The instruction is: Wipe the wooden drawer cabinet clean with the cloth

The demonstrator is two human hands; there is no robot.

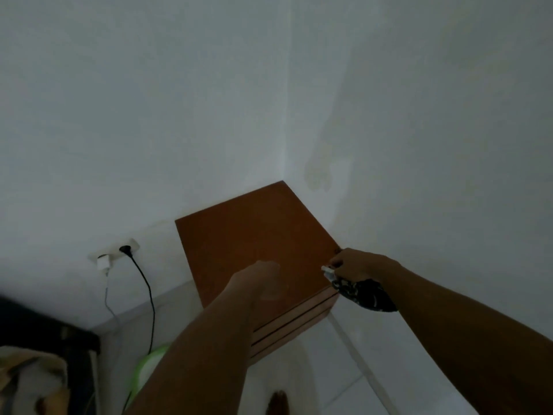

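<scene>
The wooden drawer cabinet (254, 235) stands in the room's corner, its brown top bare and its drawer fronts showing below the front edge. My right hand (356, 263) is at the top's right front corner and grips a dark patterned cloth (366, 295), which hangs down beside the cabinet. A small white bit sticks out by the fingers. My left hand (261, 278) hovers over the front part of the top, blurred, fingers loosely curled, holding nothing that I can see.
White walls close in behind and to the right of the cabinet. A wall socket (119, 250) with a black cable and a white charger sits to the left. A green-rimmed object (146, 369) lies on the floor, with dark furniture (45, 339) at lower left.
</scene>
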